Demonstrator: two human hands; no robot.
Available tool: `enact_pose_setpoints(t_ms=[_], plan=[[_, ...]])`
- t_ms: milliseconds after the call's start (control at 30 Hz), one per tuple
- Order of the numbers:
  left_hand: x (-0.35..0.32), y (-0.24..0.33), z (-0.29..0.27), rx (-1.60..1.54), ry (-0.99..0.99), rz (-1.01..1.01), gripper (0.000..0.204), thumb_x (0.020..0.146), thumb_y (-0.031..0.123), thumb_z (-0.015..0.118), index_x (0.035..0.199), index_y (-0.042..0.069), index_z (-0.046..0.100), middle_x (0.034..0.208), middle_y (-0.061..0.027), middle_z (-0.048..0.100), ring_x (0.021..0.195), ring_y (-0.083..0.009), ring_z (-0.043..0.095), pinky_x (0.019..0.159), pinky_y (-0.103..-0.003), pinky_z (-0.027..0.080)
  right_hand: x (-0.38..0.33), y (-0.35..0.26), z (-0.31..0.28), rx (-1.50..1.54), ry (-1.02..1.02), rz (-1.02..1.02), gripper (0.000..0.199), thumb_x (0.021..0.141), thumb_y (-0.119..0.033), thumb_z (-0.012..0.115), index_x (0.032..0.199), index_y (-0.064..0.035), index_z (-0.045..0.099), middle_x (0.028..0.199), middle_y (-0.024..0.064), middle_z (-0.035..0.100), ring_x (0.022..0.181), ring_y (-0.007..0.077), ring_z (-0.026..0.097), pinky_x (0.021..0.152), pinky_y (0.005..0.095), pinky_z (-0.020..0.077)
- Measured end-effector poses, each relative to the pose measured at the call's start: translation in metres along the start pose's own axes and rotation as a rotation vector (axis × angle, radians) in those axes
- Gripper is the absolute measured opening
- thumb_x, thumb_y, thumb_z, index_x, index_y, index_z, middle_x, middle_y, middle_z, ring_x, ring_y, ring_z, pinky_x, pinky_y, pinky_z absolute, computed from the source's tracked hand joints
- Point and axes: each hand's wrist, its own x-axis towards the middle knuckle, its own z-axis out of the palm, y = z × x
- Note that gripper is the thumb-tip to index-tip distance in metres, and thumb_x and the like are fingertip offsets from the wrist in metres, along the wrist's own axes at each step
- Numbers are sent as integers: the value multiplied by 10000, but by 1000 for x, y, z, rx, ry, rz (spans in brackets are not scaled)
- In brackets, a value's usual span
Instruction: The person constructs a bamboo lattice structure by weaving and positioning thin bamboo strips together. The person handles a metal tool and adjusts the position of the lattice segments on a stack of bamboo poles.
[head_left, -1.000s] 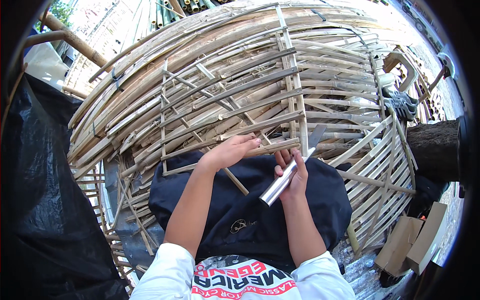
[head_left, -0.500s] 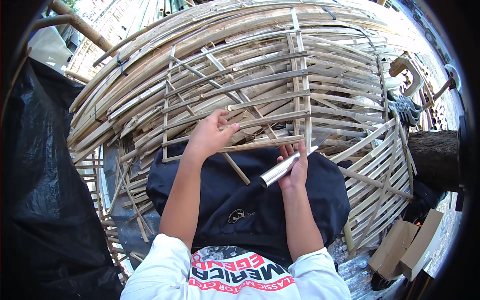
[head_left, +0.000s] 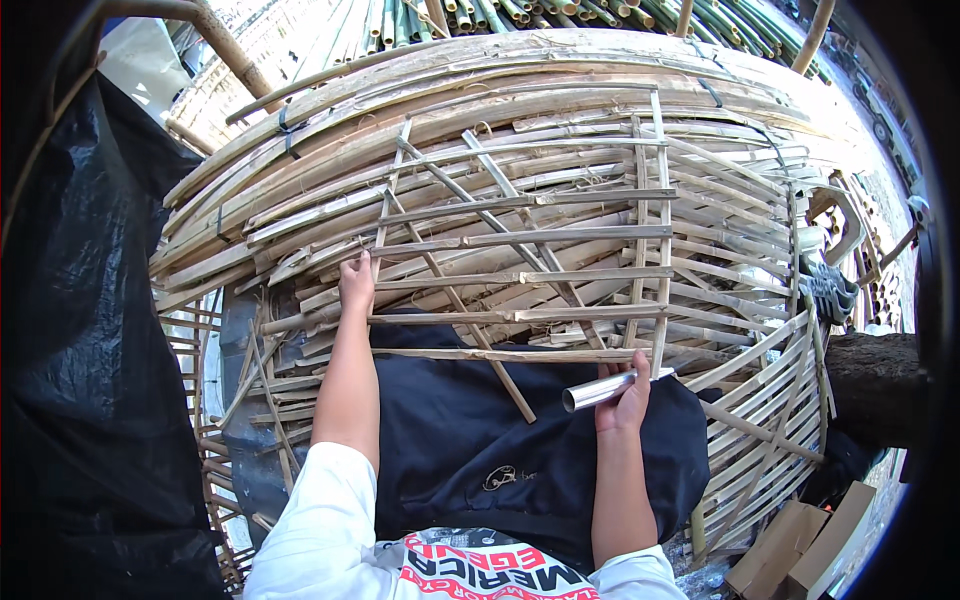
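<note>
Evidently, my bamboo lattice (head_left: pixel 520 239) is well advanced, judging by what shows: cross slats already span from the left upright (head_left: pixel 400 150) to a pair of uprights on the right (head_left: pixel 665 215), with slanting strips (head_left: pixel 508 384) running among them. What is left I cannot tell, the crossings being too small to inspect. Position: the lattice extends in front of me, its far part before a pile of split bamboo (head_left: pixel 300 225), its near edge over a dark cloth (head_left: pixel 450 420). Orientation: the slats have their long axis from left to right across me, whereas the uprights point away; one slanting strip runs from far left to near right, its free end toward me above the cloth. Grip: my left hand (head_left: pixel 357 288) pinches the lattice's left side; my right hand (head_left: pixel 627 402), at the near right corner, has its fingers curled about a silver metal tube (head_left: pixel 593 391), though whether they also press the lowest slat (head_left: pixel 480 354) I cannot tell. The tube lies nearly parallel to that slat, hollow end facing left and slightly toward me
</note>
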Motion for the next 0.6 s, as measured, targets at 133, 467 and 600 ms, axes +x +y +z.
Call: enact_pose_setpoints(t_ms=[133,467,600], plan=[[10,-5,26,-184,-105,-52,609,905,544,565,1159,-10,569,1079,-222,666,1049,-352,635,895,-428,477,-11,-7,12,-63,24,-79,416,851,-280,724,1137,-46,532,1048,91,594,947,208,615,872,352,540],[8,1,-9,-625,7,-42,596,917,568,564,1080,10,436,950,-185,603,586,-229,646,520,-332,512,-37,-18,16,-89,95,-171,384,856,-286,723,1100,-50,543,1031,101,611,901,211,645,804,326,581],[-11,14,-35,-714,58,15,554,954,540,534,1052,15,389,817,-121,545,570,-199,611,516,-321,508,-55,-24,3,-122,97,-177,482,843,-297,714,1196,-57,491,1103,113,545,1006,244,599,919,378,529]])
